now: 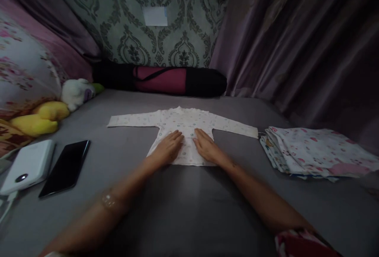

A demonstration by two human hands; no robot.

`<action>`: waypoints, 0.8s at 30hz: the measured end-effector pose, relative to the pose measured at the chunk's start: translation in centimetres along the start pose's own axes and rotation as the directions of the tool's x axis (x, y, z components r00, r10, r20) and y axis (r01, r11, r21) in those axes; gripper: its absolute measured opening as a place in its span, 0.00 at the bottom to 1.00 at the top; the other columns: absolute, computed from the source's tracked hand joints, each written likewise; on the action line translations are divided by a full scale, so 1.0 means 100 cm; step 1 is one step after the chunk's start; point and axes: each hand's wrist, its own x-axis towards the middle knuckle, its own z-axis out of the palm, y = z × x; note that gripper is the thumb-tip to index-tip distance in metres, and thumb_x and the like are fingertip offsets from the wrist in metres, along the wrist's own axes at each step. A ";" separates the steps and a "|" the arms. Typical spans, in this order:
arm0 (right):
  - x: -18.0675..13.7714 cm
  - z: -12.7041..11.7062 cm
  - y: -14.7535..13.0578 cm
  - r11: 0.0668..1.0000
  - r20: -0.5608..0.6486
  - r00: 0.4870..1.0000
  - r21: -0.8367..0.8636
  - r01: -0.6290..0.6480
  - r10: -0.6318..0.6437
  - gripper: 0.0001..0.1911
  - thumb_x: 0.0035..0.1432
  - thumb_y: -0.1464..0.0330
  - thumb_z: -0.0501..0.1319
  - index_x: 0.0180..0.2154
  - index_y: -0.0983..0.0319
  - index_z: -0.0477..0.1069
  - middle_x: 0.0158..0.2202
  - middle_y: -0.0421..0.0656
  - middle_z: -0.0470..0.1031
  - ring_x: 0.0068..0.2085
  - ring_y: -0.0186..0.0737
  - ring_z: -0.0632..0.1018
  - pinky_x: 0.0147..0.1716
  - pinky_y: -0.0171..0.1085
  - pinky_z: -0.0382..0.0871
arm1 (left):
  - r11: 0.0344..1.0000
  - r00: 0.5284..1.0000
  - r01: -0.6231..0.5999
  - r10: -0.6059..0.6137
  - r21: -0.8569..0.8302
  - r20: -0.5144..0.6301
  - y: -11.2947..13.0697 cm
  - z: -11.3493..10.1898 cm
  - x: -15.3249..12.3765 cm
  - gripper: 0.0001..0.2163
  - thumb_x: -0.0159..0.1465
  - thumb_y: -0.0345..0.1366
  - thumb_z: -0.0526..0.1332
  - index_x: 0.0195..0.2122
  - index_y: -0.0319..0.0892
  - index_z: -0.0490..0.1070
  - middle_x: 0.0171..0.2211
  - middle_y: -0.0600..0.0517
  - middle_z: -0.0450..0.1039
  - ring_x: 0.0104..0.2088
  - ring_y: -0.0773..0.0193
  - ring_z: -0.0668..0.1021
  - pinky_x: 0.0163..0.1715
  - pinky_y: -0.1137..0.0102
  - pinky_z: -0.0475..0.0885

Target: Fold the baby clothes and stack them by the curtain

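Observation:
A small white long-sleeved shirt [186, 119] with a fine print lies spread on the grey bedsheet, its sleeves stretched out to both sides and its hem toward me. My left hand [168, 146] rests flat on the left part of the shirt's body, fingers stretched and pointing away from me. On the right part, my right hand [205, 146] lies flat in the same way, fingers extended. A narrow strip of printed cloth shows between the two hands. Neither hand grips the fabric.
To the right sits a stack of folded printed cloth [319, 150]. On the left are a black phone [66, 168], a white power bank [31, 164] with a cable, and yellow [38, 120] and white plush toys [75, 93]. A black and maroon long bag [160, 80] lies along the wall.

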 end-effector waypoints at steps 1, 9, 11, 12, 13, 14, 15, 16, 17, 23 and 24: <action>0.003 0.010 -0.002 0.999 0.021 1.000 -0.036 -0.004 0.005 0.31 0.69 0.62 0.44 0.65 0.74 0.53 0.68 0.58 0.53 0.68 0.48 0.55 0.65 0.45 0.48 | 0.999 1.000 0.013 -0.014 0.036 0.010 -0.001 0.009 0.005 0.20 0.70 0.39 0.46 0.56 0.33 0.66 0.59 0.36 0.66 0.62 0.51 0.66 0.61 0.57 0.60; 0.001 0.028 -0.002 0.982 0.046 0.996 -0.176 -0.061 0.070 0.33 0.69 0.53 0.44 0.67 0.65 0.52 0.70 0.53 0.46 0.70 0.54 0.47 0.65 0.59 0.36 | 0.950 0.971 0.237 -0.241 0.204 -0.007 -0.036 0.029 -0.001 0.30 0.69 0.53 0.44 0.64 0.35 0.60 0.66 0.38 0.56 0.67 0.48 0.58 0.65 0.54 0.52; 0.000 0.027 -0.003 0.980 0.025 0.995 -0.178 -0.086 0.092 0.33 0.68 0.53 0.45 0.67 0.63 0.53 0.70 0.52 0.45 0.70 0.55 0.46 0.65 0.59 0.36 | 0.923 0.947 0.319 -0.317 0.214 -0.041 -0.039 0.028 -0.003 0.32 0.69 0.54 0.43 0.64 0.34 0.59 0.66 0.36 0.56 0.67 0.47 0.57 0.64 0.55 0.53; 0.000 0.027 -0.003 0.979 0.011 0.994 -0.179 -0.101 0.105 0.33 0.68 0.52 0.46 0.67 0.62 0.54 0.70 0.52 0.45 0.70 0.57 0.45 0.65 0.59 0.37 | 0.910 0.934 0.355 -0.353 0.214 -0.050 -0.040 0.027 -0.004 0.33 0.68 0.54 0.43 0.64 0.33 0.59 0.66 0.35 0.55 0.67 0.46 0.57 0.64 0.54 0.53; -0.001 0.027 -0.004 0.977 -0.001 0.993 -0.179 -0.114 0.116 0.33 0.67 0.52 0.47 0.67 0.62 0.54 0.71 0.53 0.44 0.70 0.58 0.45 0.65 0.59 0.37 | 0.899 0.923 0.384 -0.382 0.210 -0.050 -0.040 0.026 -0.004 0.34 0.68 0.55 0.43 0.64 0.33 0.58 0.67 0.35 0.54 0.67 0.46 0.57 0.64 0.54 0.53; -0.001 0.027 -0.004 0.976 -0.008 0.992 -0.179 -0.122 0.122 0.33 0.67 0.51 0.47 0.67 0.61 0.55 0.71 0.53 0.44 0.70 0.60 0.45 0.65 0.59 0.37 | 0.892 0.914 0.404 -0.404 0.204 -0.046 -0.040 0.025 -0.005 0.34 0.68 0.56 0.43 0.65 0.32 0.57 0.67 0.35 0.53 0.67 0.46 0.56 0.64 0.54 0.52; -0.001 0.027 -0.004 0.976 -0.012 0.992 -0.179 -0.126 0.125 0.33 0.67 0.51 0.47 0.67 0.62 0.55 0.70 0.54 0.44 0.70 0.61 0.45 0.65 0.59 0.37 | 0.887 0.907 0.418 -0.419 0.197 -0.040 -0.040 0.024 -0.005 0.35 0.67 0.57 0.43 0.65 0.32 0.56 0.67 0.35 0.53 0.67 0.46 0.56 0.64 0.53 0.52; -0.001 0.028 -0.005 0.975 -0.013 0.992 -0.180 -0.127 0.126 0.34 0.67 0.51 0.47 0.67 0.62 0.55 0.70 0.55 0.44 0.69 0.61 0.46 0.65 0.59 0.37 | 0.884 0.902 0.428 -0.429 0.190 -0.033 -0.041 0.023 -0.004 0.36 0.67 0.58 0.44 0.65 0.32 0.56 0.67 0.35 0.53 0.67 0.46 0.56 0.64 0.53 0.51; -0.001 0.028 -0.004 0.975 -0.012 0.992 -0.182 -0.127 0.127 0.34 0.67 0.51 0.47 0.67 0.62 0.55 0.70 0.55 0.45 0.69 0.61 0.46 0.65 0.59 0.37 | 0.881 0.898 0.436 -0.440 0.184 -0.026 -0.042 0.022 -0.004 0.37 0.66 0.59 0.44 0.66 0.32 0.55 0.67 0.35 0.52 0.67 0.45 0.56 0.64 0.53 0.51; -0.002 0.023 -0.005 0.981 0.025 0.994 -0.164 -0.105 0.110 0.34 0.67 0.52 0.48 0.67 0.63 0.54 0.70 0.54 0.45 0.70 0.58 0.47 0.65 0.60 0.36 | 0.902 0.924 0.377 -0.383 0.211 -0.011 -0.058 0.024 -0.009 0.37 0.65 0.60 0.45 0.66 0.35 0.55 0.67 0.36 0.53 0.68 0.45 0.55 0.64 0.52 0.50; -0.005 0.021 -0.006 0.984 0.040 0.995 -0.154 -0.088 0.096 0.34 0.67 0.53 0.47 0.67 0.63 0.53 0.70 0.54 0.44 0.70 0.57 0.46 0.65 0.60 0.36 | 0.913 0.936 0.345 -0.351 0.217 -0.013 -0.060 0.025 -0.011 0.35 0.66 0.58 0.44 0.67 0.37 0.55 0.67 0.37 0.53 0.68 0.46 0.55 0.64 0.52 0.50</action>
